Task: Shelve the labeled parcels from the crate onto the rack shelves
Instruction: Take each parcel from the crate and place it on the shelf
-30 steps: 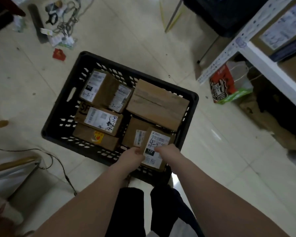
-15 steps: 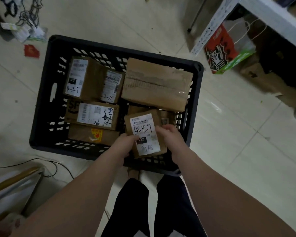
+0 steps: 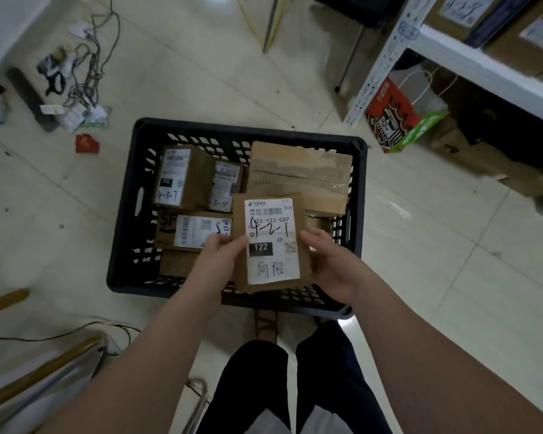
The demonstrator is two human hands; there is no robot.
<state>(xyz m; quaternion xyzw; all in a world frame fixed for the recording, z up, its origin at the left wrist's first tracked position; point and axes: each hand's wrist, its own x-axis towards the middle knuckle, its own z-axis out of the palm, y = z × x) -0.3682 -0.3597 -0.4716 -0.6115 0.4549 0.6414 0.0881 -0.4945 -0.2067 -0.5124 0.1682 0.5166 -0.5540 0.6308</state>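
Brown cardboard parcel (image 3: 270,242), small and flat, held label-up over the near end of a black crate (image 3: 232,128). The left hand (image 3: 215,261) pinches its left edge, thumb on the label. The right hand (image 3: 329,267) curls round its right edge. The handwritten marking reads 4-2-1. Other parcels (image 3: 182,177) lie below in the crate on the floor. Farther right stands a white rack (image 3: 380,67). This appears to be the label-reading step. Next, the parcel likely needs carrying to the matching shelf.

Clutter on the tiled floor (image 3: 201,73)
Tangled cables (image 3: 90,70) and papers (image 3: 72,119) lie upper left, a red packet (image 3: 87,144) nearby; a red-and-green bag (image 3: 395,117) stands right.
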